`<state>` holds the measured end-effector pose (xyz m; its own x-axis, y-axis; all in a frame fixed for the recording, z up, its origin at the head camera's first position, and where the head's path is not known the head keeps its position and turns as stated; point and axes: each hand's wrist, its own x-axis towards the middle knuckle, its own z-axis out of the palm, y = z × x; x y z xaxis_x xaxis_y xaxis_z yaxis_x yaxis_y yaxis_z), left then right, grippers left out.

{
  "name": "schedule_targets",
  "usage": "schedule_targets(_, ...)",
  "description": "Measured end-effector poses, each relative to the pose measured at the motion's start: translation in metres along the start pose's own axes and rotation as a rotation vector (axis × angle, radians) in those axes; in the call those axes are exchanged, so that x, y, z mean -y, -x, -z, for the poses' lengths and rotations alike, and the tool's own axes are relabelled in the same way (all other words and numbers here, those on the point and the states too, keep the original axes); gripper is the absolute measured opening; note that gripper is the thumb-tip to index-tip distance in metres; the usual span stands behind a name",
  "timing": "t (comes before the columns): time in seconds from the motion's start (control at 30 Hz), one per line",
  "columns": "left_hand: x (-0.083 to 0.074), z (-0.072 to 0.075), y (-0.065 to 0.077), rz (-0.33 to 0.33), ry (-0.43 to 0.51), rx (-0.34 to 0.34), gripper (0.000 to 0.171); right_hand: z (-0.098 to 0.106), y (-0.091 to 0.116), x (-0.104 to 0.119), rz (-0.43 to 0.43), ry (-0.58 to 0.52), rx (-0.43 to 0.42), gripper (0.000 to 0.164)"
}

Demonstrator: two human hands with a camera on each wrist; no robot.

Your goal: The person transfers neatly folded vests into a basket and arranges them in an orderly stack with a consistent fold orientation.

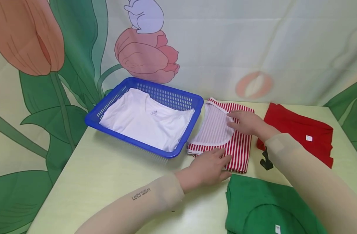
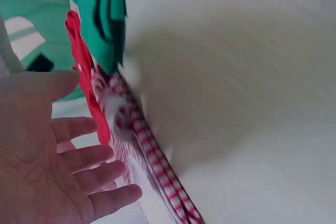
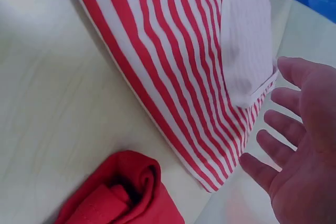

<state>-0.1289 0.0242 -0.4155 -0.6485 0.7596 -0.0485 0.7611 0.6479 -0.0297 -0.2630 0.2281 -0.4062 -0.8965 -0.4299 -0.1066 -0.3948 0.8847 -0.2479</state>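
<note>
A folded red-and-white striped shirt [image 1: 241, 151] lies flat on the table, its wide white-edged neckline turned toward the basket. My left hand [image 1: 210, 166] is over its near edge, fingers spread and loosely extended. Over the shirt's far side is my right hand [image 1: 245, 123], its fingers pointing left across the neckline. The left wrist view shows the left palm [image 2: 37, 161] with nothing in it, beside the layered striped edge. In the right wrist view, the right hand's fingers [image 3: 286, 124] are parted next to the shirt's edge and grip nothing.
A blue plastic basket [image 1: 131, 142] stands left of the striped shirt with a folded white shirt [image 1: 137, 113] inside. To the right lies a folded red garment [image 1: 295, 125], with a small black object [image 1: 266, 162] beside it. A folded green garment [image 1: 254, 191] is at the front right. A printed curtain [image 1: 210, 52] hangs behind.
</note>
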Motion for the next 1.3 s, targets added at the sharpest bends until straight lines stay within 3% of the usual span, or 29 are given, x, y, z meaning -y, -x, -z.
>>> schedule_targets(0.23, -0.024, -0.003, -0.011, 0.011, 0.016, 0.059, 0.054, -0.004, -0.007, -0.002, -0.012, 0.003, 0.032, 0.053)
schedule_targets(0.5, -0.027, -0.011, -0.013, 0.033, 0.061, 0.092, 0.051, -0.01, -0.006, -0.006, -0.046, 0.018, 0.087, 0.056)
schedule_targets(0.87, -0.01, -0.011, -0.004, 0.015, 0.113, 0.075, 0.052, -0.008, 0.001, -0.009, -0.077, 0.029, 0.124, 0.061)
schedule_targets(1.17, 0.009, -0.014, 0.011, -0.04, 0.152, 0.0, 0.048, -0.004, 0.014, -0.007, -0.111, 0.088, 0.174, 0.063)
schedule_targets(1.3, 0.014, -0.014, 0.013, -0.059, 0.194, 0.015, 0.045, -0.003, 0.017, -0.005, -0.117, 0.098, 0.183, 0.061)
